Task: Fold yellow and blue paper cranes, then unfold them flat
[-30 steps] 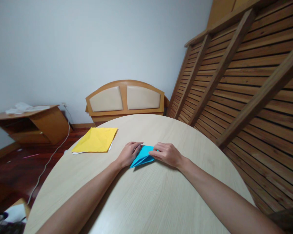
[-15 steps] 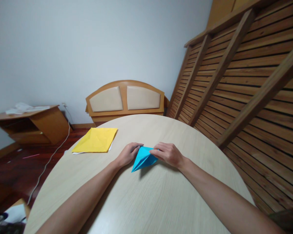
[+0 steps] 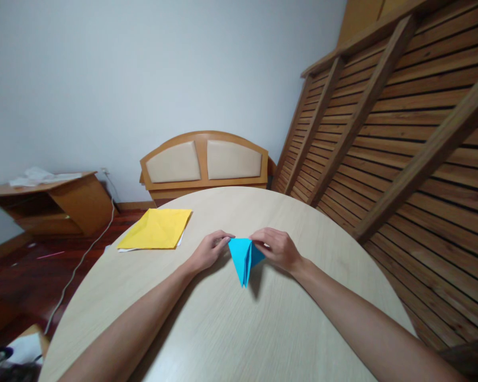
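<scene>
A folded piece of blue paper [image 3: 241, 257] is held between my two hands over the round table, its layered points facing down toward me. My left hand [image 3: 212, 249] pinches its upper left corner between thumb and fingers. At the upper right, my right hand [image 3: 276, 248] has its fingers closed on the paper near the top edge. Part of the right-hand flap is hidden by those fingers. A dark shadow falls on the tabletop just below and right of the paper.
Yellow paper [image 3: 157, 228] lies on a white sheet at the left of the round table [image 3: 302, 329]. Behind stands a padded headboard [image 3: 203, 159]. A slatted wooden panel [image 3: 382, 132] leans on the right. A low desk [image 3: 83, 204] and a cable [image 3: 87, 254] are at the left.
The blue paper has turned so its points, which aimed to the lower left, now aim down toward me. My right fingers have shifted slightly along its top edge; the left hand barely moved.
</scene>
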`<action>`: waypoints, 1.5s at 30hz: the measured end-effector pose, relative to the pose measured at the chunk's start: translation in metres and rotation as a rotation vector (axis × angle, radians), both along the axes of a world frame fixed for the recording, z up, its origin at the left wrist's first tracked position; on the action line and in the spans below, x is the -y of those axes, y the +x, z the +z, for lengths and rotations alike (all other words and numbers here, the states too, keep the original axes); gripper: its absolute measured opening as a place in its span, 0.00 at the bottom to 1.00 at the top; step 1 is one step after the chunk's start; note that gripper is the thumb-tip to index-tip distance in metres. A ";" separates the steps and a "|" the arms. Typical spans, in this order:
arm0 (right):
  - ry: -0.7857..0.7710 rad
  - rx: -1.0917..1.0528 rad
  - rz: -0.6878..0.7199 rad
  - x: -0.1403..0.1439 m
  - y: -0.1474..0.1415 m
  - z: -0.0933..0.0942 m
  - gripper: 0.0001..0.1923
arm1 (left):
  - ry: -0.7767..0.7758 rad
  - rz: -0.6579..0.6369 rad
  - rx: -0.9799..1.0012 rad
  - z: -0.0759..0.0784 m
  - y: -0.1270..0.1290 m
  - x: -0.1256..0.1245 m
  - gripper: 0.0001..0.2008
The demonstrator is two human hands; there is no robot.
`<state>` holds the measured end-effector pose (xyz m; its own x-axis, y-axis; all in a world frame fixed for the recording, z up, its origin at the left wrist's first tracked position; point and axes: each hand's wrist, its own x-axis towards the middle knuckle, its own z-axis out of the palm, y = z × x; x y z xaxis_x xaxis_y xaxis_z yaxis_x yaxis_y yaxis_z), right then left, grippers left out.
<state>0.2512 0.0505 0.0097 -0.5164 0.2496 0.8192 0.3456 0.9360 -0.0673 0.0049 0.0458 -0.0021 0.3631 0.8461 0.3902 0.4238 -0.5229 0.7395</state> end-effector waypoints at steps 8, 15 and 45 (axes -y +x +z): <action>-0.238 -0.151 -0.086 -0.002 -0.001 -0.004 0.08 | -0.039 0.047 0.027 0.003 0.002 0.002 0.17; -0.511 -0.228 -0.165 -0.001 -0.006 -0.004 0.09 | -0.027 0.101 0.006 0.002 0.001 0.000 0.17; -1.127 -0.333 0.051 -0.010 -0.014 -0.019 0.25 | -0.102 0.125 0.045 0.000 0.007 0.001 0.19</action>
